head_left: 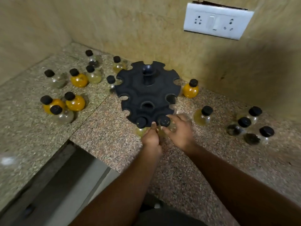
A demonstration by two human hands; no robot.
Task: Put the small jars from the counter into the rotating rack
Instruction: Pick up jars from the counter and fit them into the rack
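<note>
Speckled stone worktop (101, 144) is carrying the black rack (147, 92) — the right hand (179, 131) is pinching a jar (164, 121) at a near slot, the left hand (150, 136) bracing, fingers curled. Seating its neck fully should prevent slipping; other jars are waiting beyond both hands.

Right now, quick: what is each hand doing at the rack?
Left hand: closed, fingers at the rack rim; whether it holds anything cannot be told.
Right hand: holding the black-capped jar in a front slot.
</note>
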